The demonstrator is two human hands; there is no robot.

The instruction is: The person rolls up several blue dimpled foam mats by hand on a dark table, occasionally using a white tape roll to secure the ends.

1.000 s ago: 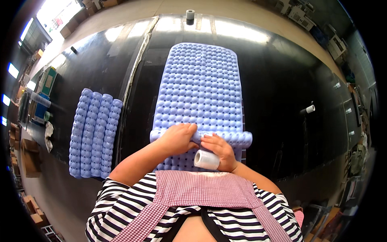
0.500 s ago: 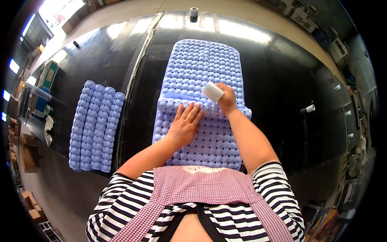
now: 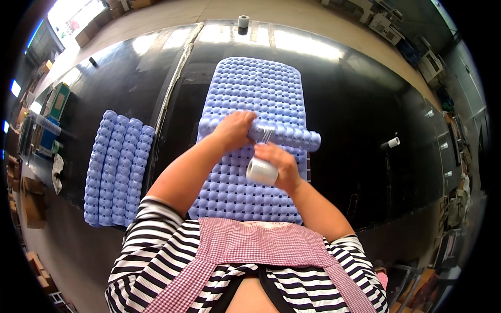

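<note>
A rolled-up blue bubble-textured mat lies crosswise on a flat blue mat of the same kind. My left hand is closed over the rolled mat left of its middle, with the fingertips partly hidden. On the near side of it, my right hand grips a roll of clear film. A shiny strip of film crosses the rolled mat and runs toward the roll in my right hand.
Several rolled blue mats lie side by side on the black table at left. A small white roll lies at right, and another roll stands at the far edge. Boxes and a cloth sit at the left edge.
My right hand has brought the film roll from the far side of the rolled mat to its near side. My left hand, flat before, has moved forward and closed on the rolled mat.
</note>
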